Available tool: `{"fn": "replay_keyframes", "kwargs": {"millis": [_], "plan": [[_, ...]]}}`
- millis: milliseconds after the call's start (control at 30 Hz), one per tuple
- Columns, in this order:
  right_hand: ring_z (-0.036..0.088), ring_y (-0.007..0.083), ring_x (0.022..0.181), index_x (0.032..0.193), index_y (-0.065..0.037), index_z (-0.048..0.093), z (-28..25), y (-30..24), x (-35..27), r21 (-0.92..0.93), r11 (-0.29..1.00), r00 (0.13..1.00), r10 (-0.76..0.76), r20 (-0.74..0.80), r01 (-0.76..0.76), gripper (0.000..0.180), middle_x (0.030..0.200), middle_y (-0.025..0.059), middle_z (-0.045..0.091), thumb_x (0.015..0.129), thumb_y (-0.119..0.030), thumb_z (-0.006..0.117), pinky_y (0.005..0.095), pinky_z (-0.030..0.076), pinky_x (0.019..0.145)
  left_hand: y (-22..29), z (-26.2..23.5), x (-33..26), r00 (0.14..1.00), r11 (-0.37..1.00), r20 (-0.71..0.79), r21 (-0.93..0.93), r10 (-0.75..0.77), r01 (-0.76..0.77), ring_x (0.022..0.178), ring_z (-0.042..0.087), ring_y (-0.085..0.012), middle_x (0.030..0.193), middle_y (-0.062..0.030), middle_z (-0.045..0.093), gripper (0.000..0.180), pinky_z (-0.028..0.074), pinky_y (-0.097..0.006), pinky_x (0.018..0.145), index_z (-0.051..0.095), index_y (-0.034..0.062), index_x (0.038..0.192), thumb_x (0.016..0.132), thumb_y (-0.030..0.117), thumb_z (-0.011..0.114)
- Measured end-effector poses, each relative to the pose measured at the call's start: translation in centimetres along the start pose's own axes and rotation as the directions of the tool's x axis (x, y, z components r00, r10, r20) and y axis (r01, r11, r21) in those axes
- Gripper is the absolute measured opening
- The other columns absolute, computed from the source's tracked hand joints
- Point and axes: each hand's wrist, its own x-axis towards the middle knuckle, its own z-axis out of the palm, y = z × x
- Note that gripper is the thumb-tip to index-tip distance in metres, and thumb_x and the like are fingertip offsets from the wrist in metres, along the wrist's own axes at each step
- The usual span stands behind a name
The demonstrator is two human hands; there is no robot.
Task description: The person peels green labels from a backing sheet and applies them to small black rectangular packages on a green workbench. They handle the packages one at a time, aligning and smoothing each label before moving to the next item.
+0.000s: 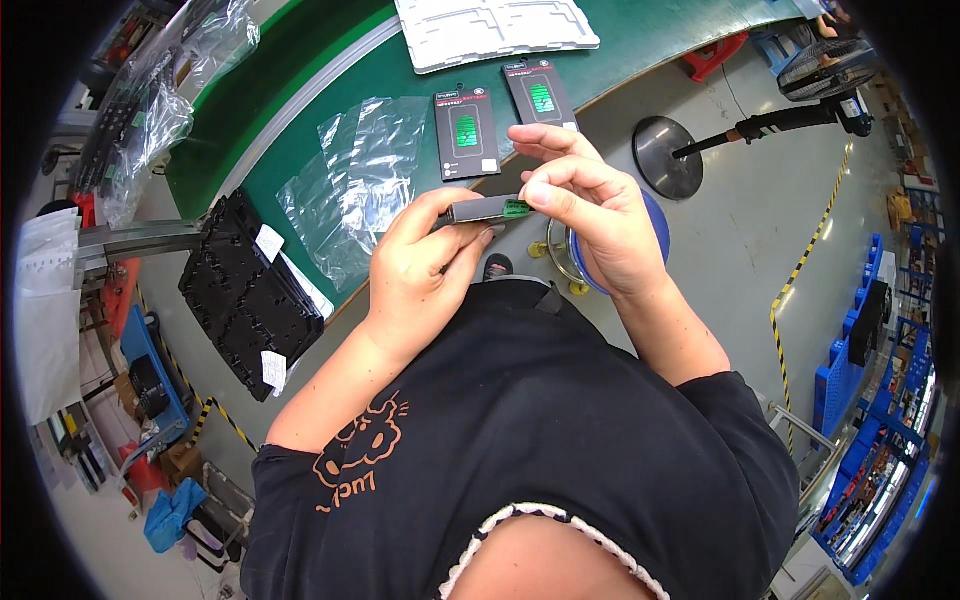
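A slim dark box (480, 209), seen edge-on, is held in front of my chest, near the table's edge. My left hand (415, 255) grips it between thumb and fingers from its left end. A small green sticker (516, 208) shows at the box's right end. There my right hand (592, 205) pinches with thumb and index finger, its other fingers raised. Whether those fingertips hold the sticker or the box itself is hard to make out. Two flat black battery boxes with green panels lie beyond my hands, one left (466, 150) and one right (538, 92).
Clear plastic bags (365, 170) lie on the green table (375, 85) at left. A white moulded tray (500, 35) rests at the far side. Black trays (245, 295) stand left of me. A blue round stool (655, 225) and a fan with a round base (668, 158) are at right.
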Motion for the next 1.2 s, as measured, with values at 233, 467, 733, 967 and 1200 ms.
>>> {"fn": "replay_keyframes", "kwargs": {"millis": [233,467,733,967,1200], "plan": [[0.048,0.0192,0.119,0.09,-0.002,0.071,0.1,0.0,-0.2,0.005,0.999,0.999,-0.033,0.015,0.033,0.009,0.134,0.0138,0.048,0.086,-0.009,0.067,0.0345,0.038,0.099,0.1,-0.3,-0.2,0.999,0.999,0.037,0.042,0.001,-0.002,0.087,0.066,-0.0212,0.103,-0.0105,0.064,0.014,0.053,-0.03,0.075,0.071,0.0005,0.091,0.077,-0.004,0.07],[0.055,0.0155,0.107,0.09,-0.002,0.071,0.2,-0.1,-0.2,-0.019,0.997,0.997,-0.071,0.017,0.071,0.009,0.132,0.013,0.047,0.086,-0.009,0.069,0.0308,0.043,0.092,0.2,-0.3,-0.2,0.999,0.999,0.03,0.049,0.015,-0.016,0.085,0.066,-0.0209,0.102,-0.0101,0.064,0.013,0.053,-0.03,0.072,0.071,-0.0001,0.09,0.078,-0.004,0.071],[0.046,0.0217,0.123,0.091,-0.002,0.069,0.1,-0.4,-0.4,-0.076,0.996,0.998,-0.043,0.035,0.046,0.008,0.135,0.0155,0.049,0.087,-0.007,0.064,0.0348,0.037,0.1,0.1,-0.1,0.0,1.0,0.999,0.013,0.044,0.018,-0.019,0.087,0.065,-0.0243,0.101,-0.0084,0.065,0.012,0.052,-0.033,0.076,0.07,0.0011,0.086,0.075,-0.002,0.071],[0.048,0.0211,0.121,0.09,-0.001,0.068,0.5,-1.2,-0.6,-0.054,0.984,0.984,-0.172,-0.044,0.17,0.008,0.133,0.0157,0.049,0.088,-0.006,0.063,0.0358,0.038,0.1,-0.3,-0.2,0.0,0.997,0.995,0.04,0.07,0.062,-0.065,0.088,0.066,-0.0232,0.101,-0.0107,0.065,0.016,0.053,-0.031,0.076,0.07,-0.0002,0.091,0.075,-0.006,0.071],[0.052,0.0178,0.115,0.09,0.0,0.068,0.8,-1.2,-0.8,-0.074,0.993,0.996,-0.091,-0.02,0.09,0.007,0.128,0.0132,0.05,0.087,-0.006,0.066,0.0318,0.042,0.095,0.3,-0.3,0.4,0.989,0.979,0.0,0.137,0.149,-0.148,0.089,0.066,-0.0253,0.103,-0.0104,0.066,0.018,0.053,-0.033,0.076,0.07,0.0004,0.09,0.073,-0.006,0.072]]}}
